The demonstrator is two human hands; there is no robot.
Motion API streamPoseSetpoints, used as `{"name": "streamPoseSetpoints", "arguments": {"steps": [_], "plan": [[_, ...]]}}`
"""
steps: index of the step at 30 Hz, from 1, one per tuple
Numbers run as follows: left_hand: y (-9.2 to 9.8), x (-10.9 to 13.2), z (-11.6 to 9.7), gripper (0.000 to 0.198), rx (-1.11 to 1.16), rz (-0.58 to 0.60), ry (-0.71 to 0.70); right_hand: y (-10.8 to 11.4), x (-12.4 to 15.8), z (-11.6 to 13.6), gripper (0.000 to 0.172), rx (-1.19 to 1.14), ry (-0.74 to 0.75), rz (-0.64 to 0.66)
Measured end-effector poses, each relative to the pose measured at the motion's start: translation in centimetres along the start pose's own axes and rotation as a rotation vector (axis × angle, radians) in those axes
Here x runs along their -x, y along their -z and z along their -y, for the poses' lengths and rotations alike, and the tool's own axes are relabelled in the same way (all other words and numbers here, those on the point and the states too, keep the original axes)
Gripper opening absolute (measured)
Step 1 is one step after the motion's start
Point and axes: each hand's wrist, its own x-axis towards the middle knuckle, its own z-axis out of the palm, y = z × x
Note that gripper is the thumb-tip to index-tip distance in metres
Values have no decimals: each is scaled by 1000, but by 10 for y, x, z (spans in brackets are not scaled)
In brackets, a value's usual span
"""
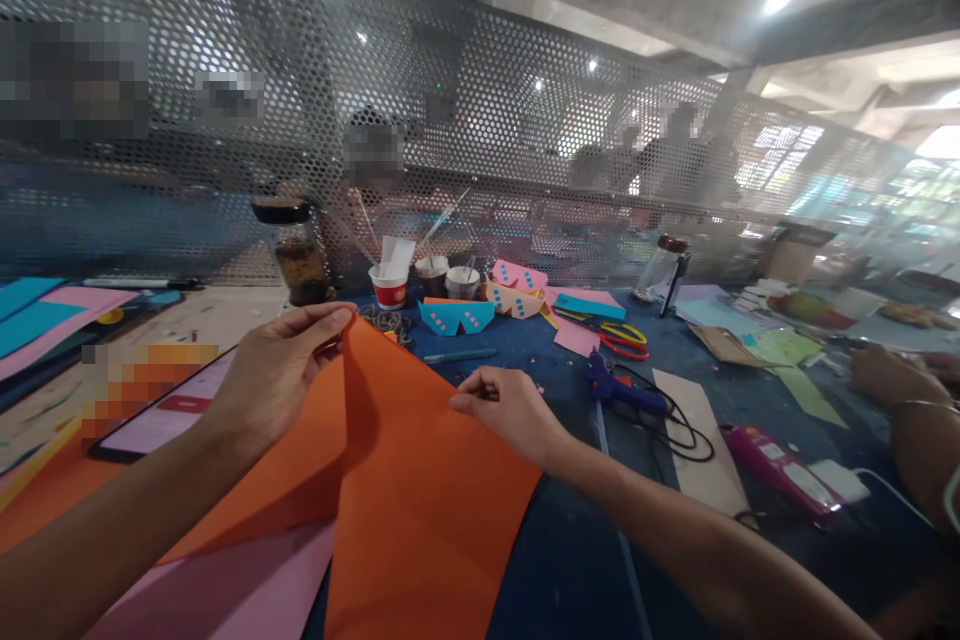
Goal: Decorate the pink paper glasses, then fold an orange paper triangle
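A large orange sheet of paper [420, 480] is raised off the table in front of me. My left hand [274, 375] pinches its upper left corner between thumb and fingers. Along the slanting upper right edge, my right hand [514, 410] grips the same sheet with thumb and curled fingers. More orange paper [292, 460] spreads out beneath and to the left, on top of a pink sheet [232, 585]. Beyond my left forearm lies a phone [169, 410] with a lit screen, partly hidden by that arm.
A blue glue gun [626, 392] with a black cord, scissors [624, 338] and a blue paper mask [456, 317] lie beyond my right hand. Paper cups [388, 290] and a jar [296, 255] stand by the perforated metal screen [480, 110]. Another person's hand [896, 375] is at the far right.
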Motion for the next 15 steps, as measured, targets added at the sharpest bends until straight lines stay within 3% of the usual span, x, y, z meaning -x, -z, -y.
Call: {"name": "streamPoseSetpoints", "arguments": {"steps": [15], "plan": [[0,-4,7,56,-64,17,-38,2,-3,-8,11,58,8,47]]}}
